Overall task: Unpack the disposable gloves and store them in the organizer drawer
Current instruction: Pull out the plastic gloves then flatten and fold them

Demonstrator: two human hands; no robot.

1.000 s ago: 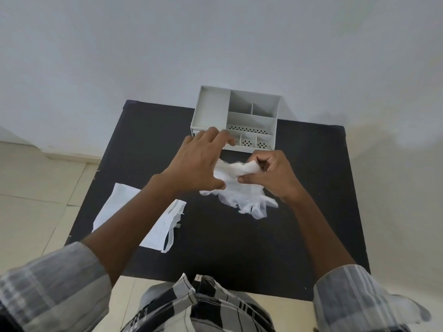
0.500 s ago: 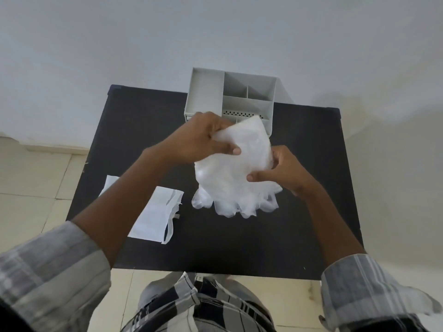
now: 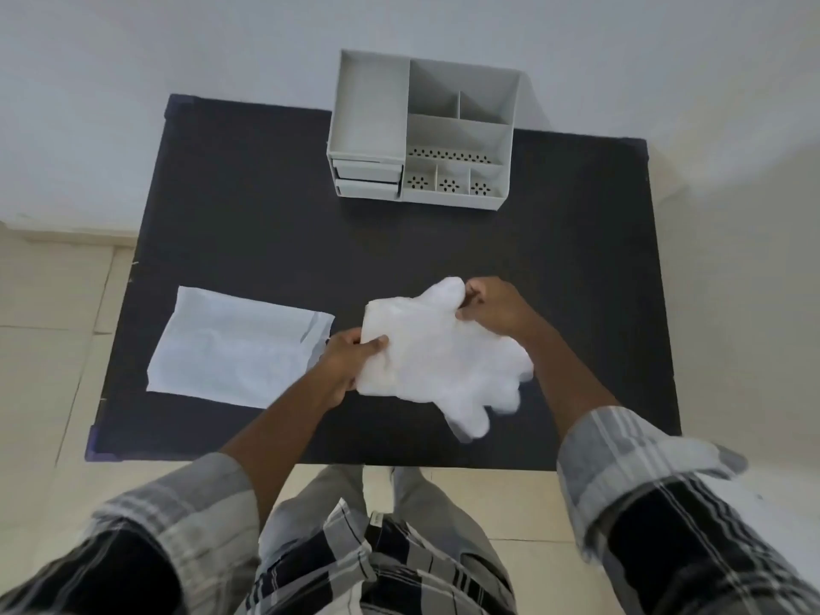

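Note:
A stack of thin translucent white disposable gloves (image 3: 437, 352) lies spread over the black table (image 3: 266, 241), fingers pointing toward the near right. My left hand (image 3: 350, 355) pinches the cuff edge at the stack's left side. My right hand (image 3: 490, 306) pinches the upper right edge near the thumb part. The grey organizer (image 3: 421, 130) stands at the table's far edge, with two small drawers (image 3: 368, 179) at its lower left, both closed.
The emptied white packet (image 3: 235, 346) lies flat on the table's left part, next to my left hand. The table's near edge runs just below the gloves. Tiled floor surrounds the table, and a white wall stands behind the organizer.
The gloves went from bunched up near the organizer to lifted and unfolded, and now lie spread lower, nearer to me. Both hands moved back with them and hold opposite edges.

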